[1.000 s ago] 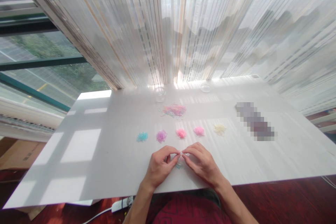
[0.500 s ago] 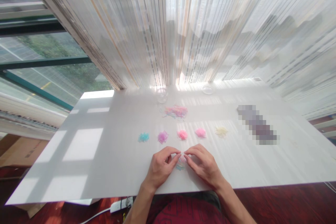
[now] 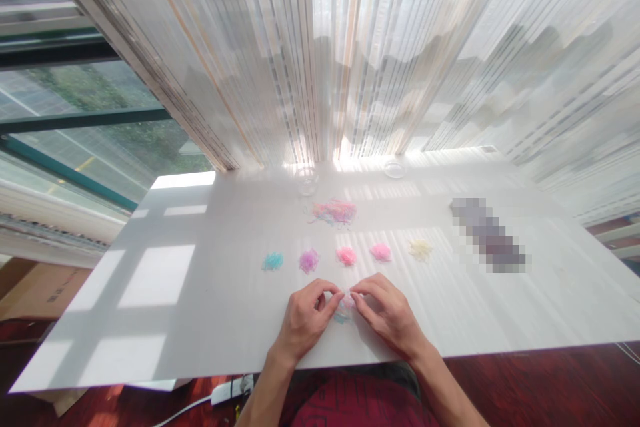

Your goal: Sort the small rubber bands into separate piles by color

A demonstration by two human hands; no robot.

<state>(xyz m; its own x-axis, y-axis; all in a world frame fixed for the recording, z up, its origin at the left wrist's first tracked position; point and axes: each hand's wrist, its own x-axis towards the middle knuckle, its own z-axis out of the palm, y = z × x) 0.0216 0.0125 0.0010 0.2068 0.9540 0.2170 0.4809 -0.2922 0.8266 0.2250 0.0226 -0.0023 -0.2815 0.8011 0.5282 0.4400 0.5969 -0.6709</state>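
Note:
My left hand [image 3: 314, 307] and my right hand [image 3: 384, 307] face each other near the table's front edge. On each, thumb and forefinger are pinched together, the tips a small gap apart. Whatever they hold, if anything, is too small to make out. Just below the fingertips lies a small mixed pile [image 3: 343, 315] of thin pastel strands that look like tiny rubber bands, partly hidden by the fingers. Beyond the hands runs a row of little heaps: teal [image 3: 273, 261], purple [image 3: 309, 260], coral pink [image 3: 346, 255], light pink [image 3: 381, 252] and pale yellow [image 3: 420, 250].
A larger mixed heap [image 3: 334, 211] lies behind the row. Farther back stand a clear round container [image 3: 307, 180] and a clear lid-like disc [image 3: 395, 169]. A blurred-out long object [image 3: 489, 235] rests at right on the white table [image 3: 225, 320]. Striped curtains [image 3: 340, 53] border the far edge.
The whole view has shifted very slightly. Both hands keep the same pinched pose over the small pile, and the heaps look unchanged.

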